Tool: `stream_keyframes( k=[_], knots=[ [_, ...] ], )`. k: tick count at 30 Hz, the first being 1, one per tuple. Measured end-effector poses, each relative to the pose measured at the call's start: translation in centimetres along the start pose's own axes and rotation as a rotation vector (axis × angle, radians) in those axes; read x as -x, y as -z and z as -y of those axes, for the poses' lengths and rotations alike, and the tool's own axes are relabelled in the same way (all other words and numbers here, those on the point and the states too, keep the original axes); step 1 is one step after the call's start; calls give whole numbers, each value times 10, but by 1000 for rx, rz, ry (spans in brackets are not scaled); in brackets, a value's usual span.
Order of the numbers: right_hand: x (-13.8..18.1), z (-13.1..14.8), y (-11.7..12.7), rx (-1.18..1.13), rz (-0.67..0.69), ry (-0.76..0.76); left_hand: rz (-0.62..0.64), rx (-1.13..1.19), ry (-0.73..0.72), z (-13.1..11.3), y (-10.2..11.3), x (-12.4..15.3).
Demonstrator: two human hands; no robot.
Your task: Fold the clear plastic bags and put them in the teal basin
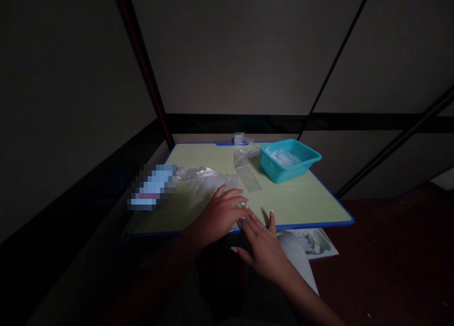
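Both hands meet at the near edge of the small table. My left hand (224, 213) lies palm down with its fingers stretched to the right, over a small piece of clear plastic (243, 218). From the right, my right hand (264, 245) reaches in with fingers spread and thumb well apart, its fingertips touching the same plastic. Part of that piece is hidden under the fingers. Beyond my left hand, crumpled clear plastic film (207, 177) lies on the tabletop. A flat clear strip (249, 177) extends behind the hands.
The pale table (301, 208) has a blue rim. A turquoise basket (285, 172) holding clear plastic packets (283, 157) stands at the back right. A small clear packet (239, 138) is at the far edge. A pixelated light-blue object (154, 186) lies left. Walls enclose the back and left.
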State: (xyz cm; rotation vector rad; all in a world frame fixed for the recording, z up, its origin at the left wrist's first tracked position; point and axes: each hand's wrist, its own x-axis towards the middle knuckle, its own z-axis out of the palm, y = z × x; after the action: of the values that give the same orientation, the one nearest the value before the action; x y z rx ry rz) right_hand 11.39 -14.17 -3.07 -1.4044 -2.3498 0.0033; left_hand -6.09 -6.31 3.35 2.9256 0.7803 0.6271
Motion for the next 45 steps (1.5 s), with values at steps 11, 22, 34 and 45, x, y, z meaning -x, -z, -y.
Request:
stream_keyframes(
  k=[11, 22, 34, 45],
  knots=[
    [23, -25, -1, -140, -410, -121, 227, 240, -159, 17, -12, -49],
    [26, -20, -3, -80, -497, -63, 134, 179, -148, 24, -41, -47],
    [12, -6, -9, 121, -104, -3, 24, 157, 59, 35, 1, 18],
    [13, -7, -14, 116, -158, -8, -33, -53, -57, 22, -21, 62]
  ],
)
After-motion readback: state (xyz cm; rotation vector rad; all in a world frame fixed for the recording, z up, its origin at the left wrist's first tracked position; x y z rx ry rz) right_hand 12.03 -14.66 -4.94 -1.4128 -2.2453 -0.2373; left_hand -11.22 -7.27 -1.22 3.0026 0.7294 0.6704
